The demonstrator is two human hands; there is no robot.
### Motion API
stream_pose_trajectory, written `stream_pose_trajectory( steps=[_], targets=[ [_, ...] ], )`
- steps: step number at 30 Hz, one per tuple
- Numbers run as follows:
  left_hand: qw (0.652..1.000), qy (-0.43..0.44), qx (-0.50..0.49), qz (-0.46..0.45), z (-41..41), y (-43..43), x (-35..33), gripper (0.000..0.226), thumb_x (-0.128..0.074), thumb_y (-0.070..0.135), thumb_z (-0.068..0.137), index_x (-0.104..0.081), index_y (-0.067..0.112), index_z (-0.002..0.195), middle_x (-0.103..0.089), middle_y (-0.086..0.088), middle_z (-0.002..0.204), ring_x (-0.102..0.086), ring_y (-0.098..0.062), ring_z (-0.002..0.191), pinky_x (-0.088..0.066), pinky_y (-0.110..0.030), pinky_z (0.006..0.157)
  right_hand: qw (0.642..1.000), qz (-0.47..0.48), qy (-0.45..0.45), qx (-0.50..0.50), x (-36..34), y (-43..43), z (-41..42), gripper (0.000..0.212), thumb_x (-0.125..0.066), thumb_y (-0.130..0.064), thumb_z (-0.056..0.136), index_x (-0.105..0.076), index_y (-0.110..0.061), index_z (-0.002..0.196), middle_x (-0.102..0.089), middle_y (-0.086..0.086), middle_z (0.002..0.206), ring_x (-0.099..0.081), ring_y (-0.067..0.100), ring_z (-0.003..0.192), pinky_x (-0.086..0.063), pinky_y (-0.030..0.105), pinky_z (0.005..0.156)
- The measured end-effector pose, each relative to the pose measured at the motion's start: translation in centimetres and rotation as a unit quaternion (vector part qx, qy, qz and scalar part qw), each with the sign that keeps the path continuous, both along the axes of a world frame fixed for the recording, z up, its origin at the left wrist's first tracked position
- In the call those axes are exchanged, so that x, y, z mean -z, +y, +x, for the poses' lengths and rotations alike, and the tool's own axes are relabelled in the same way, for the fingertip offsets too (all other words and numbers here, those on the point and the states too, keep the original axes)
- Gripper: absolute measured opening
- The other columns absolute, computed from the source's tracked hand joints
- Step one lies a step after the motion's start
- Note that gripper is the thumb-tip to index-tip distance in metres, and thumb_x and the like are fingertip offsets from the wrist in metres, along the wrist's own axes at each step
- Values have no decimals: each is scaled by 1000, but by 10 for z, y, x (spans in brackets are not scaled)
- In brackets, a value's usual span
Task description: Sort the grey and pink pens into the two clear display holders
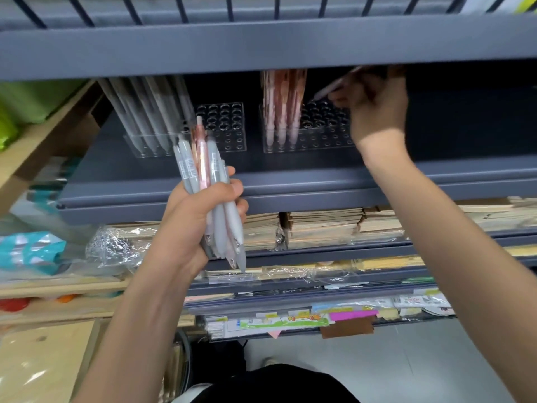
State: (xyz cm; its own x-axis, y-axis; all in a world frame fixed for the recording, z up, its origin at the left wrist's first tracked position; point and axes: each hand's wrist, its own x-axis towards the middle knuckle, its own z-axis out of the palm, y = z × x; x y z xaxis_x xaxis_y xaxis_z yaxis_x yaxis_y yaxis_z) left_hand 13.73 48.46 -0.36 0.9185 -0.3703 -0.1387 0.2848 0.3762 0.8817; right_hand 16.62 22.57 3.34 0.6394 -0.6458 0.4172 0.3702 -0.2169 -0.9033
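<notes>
Two clear display holders stand on the dark grey shelf. The left holder [229, 123] has several grey pens [145, 112] standing in its left holes. The right holder [325, 126] has several pink pens [283, 106] in its left holes. My left hand [191, 225] grips a bundle of grey and pink pens [209, 181] in front of the shelf edge. My right hand [374, 103] reaches under the upper shelf and pinches a single pale pen [331, 88], tip down and tilted, just above the right holder's empty holes.
The upper shelf front [261, 45] hangs low over the holders. Below the shelf edge [290, 184] lie stacks of wrapped notebooks [319, 225] and sticky notes [348, 315]. A wooden rack [43, 141] with bagged goods stands at the left.
</notes>
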Motion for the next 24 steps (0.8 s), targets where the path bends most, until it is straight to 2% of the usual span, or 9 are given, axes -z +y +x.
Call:
stream_pose_trajectory(
  steps=[4, 7, 11, 13, 15, 17, 19, 22, 24],
  targets=[
    [1000, -3, -12, 0, 0, 3, -1, 39, -71, 5, 72, -60, 8, 110, -63, -5, 75, -56, -18, 54, -50, -26, 52, 975, -190, 118, -10, 0, -1, 19, 25, -39, 3, 89, -61, -8, 83, -69, -14, 68, -67, 6, 70, -59, 30, 74],
    [1000, -1, -23, -4, 0, 3, -3, 37, -70, 5, 71, -60, 7, 107, -68, -8, 78, -56, -17, 53, -49, -25, 52, 947, -261, 186, -18, -2, -2, 27, 26, -37, -6, 89, -63, -6, 88, -70, 7, 88, -67, 22, 83, -57, 40, 78],
    [999, -1, -32, 3, 1, 3, -3, 36, -69, 5, 72, -61, 7, 107, -70, -8, 78, -58, -18, 53, -50, -25, 52, 902, -355, 245, 1, -7, 0, 35, 22, -46, -13, 91, -60, -7, 108, -62, 13, 102, -59, 25, 88, -36, 23, 68],
    [999, -5, -32, 11, 0, 4, -3, 37, -71, 6, 71, -62, 8, 107, -69, -7, 78, -58, -18, 54, -50, -25, 52, 890, -378, 256, -4, -8, 2, 37, 30, -48, -15, 94, -53, -8, 124, -58, 16, 115, -53, 21, 92, -33, 24, 72],
    [999, -8, -31, 13, 0, 4, -3, 38, -72, 6, 70, -62, 8, 107, -67, -7, 77, -58, -18, 54, -50, -25, 52, 879, -393, 271, -1, -10, 3, 37, 39, -47, -17, 97, -45, -8, 135, -53, 18, 129, -54, 28, 104, -37, 28, 79],
    [999, -9, -31, 12, 1, 5, -3, 38, -72, 6, 71, -61, 8, 108, -67, -7, 77, -58, -18, 54, -50, -26, 52, 869, -403, 287, -2, -12, 3, 37, 41, -47, -19, 98, -43, -9, 138, -51, 19, 134, -54, 35, 113, -37, 28, 82],
    [999, -6, -32, 8, 2, 5, -2, 38, -71, 6, 71, -61, 8, 107, -68, -7, 77, -59, -18, 54, -51, -26, 52, 869, -405, 283, -7, -13, 4, 37, 42, -48, -18, 98, -43, -11, 139, -51, 18, 135, -53, 35, 116, -38, 29, 85],
    [1000, -3, -28, 7, 2, 3, -2, 38, -71, 6, 72, -61, 7, 108, -69, -7, 77, -59, -18, 53, -51, -26, 52, 875, -395, 279, -21, -12, 2, 36, 39, -51, -20, 95, -50, -14, 134, -57, 14, 128, -55, 23, 101, -38, 24, 78],
    [1000, -4, -22, 6, 3, 3, -1, 39, -70, 5, 72, -60, 7, 110, -67, -7, 77, -58, -18, 53, -49, -26, 51, 888, -367, 278, -1, -12, 0, 31, 30, -53, -19, 93, -61, -12, 120, -64, 12, 116, -55, 17, 88, -37, 20, 71]
  ],
)
